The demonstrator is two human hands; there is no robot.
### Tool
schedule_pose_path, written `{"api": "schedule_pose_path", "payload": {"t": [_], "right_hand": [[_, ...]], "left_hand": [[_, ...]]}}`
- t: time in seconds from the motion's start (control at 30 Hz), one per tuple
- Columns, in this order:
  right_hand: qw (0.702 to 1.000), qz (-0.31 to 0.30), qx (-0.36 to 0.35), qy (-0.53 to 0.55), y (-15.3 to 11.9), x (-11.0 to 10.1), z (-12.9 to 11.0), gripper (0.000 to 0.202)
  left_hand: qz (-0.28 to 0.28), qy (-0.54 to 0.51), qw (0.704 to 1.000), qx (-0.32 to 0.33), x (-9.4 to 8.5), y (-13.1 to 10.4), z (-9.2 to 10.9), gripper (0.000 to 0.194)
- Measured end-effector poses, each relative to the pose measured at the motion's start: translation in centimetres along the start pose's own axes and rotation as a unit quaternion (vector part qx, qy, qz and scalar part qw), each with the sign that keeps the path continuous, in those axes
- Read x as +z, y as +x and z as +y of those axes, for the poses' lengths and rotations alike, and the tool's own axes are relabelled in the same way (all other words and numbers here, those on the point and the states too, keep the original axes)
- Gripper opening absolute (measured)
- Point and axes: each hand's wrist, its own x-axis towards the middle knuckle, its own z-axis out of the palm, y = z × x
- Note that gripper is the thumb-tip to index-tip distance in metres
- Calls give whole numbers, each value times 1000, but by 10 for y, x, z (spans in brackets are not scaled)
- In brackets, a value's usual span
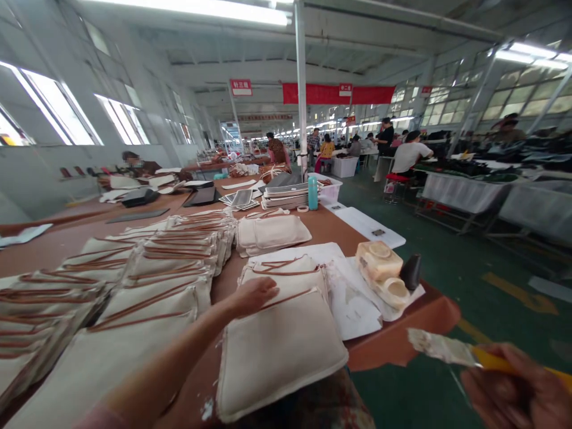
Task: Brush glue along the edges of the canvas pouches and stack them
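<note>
My left hand (255, 294) reaches across to the upper edge of a cream bag panel (281, 351) with brown edging, its fingers curled closed there. The panel lies at the near table edge, tilted toward me, over a short stack of similar pieces (286, 266). Off the table's right side, my right hand (513, 381) is wrapped round the yellow handle of a flat paintbrush (447, 347). The brush's pale, caked bristles point left. Beyond it, a stained glue container (379, 260) and an open round pot (395, 292) stand on white paper (353, 298).
Overlapping rows of cream panels (179, 256) cover the table's left. Another cream stack (273, 231) lies farther back, before a turquoise bottle (312, 192) and piled flat pieces (286, 196). A dark cone (410, 271) is by the pot. People work at other tables.
</note>
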Motion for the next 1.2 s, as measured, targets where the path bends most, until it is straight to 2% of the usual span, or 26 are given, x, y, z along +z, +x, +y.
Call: {"api": "schedule_pose_path", "payload": {"t": [0.07, 0.13, 0.23, 0.33, 0.43, 0.6, 0.77, 0.9, 1.03, 1.2], "right_hand": [[1000, 19, 24, 3, -7, 18, 8, 27], [999, 20, 25, -6, -13, 29, 15, 31], [1000, 22, 13, -18, -16, 36, 23, 36], [999, -7, -14, -33, -11, 38, 32, 37], [996, -52, -56, -35, 1, 43, 44, 36], [982, -123, -131, -62, 16, 61, 63, 30], [958, -183, -179, -132, 13, 85, 78, 35], [940, -193, -209, -189, 14, 93, 83, 42], [934, -163, -246, -200, 13, 85, 76, 40], [932, -191, -223, -212, -1, 80, 75, 39]], "left_hand": [[-7, 19, 1000, 3, 34, 19, 30, 36], [0, 38, 999, -14, 60, 37, 54, 38], [3, 51, 998, -49, 78, 56, 69, 39], [-16, 35, 997, -61, 78, 61, 66, 35], [-47, -14, 998, -35, 74, 53, 63, 24], [-95, -140, 985, 27, 72, 17, 74, 22], [-104, -230, 965, 74, 65, -17, 94, 18], [-100, -280, 950, 97, 55, -34, 105, 14], [-109, -288, 946, 101, 51, -45, 110, 13], [-120, -296, 944, 82, 53, -53, 113, 13]]}}
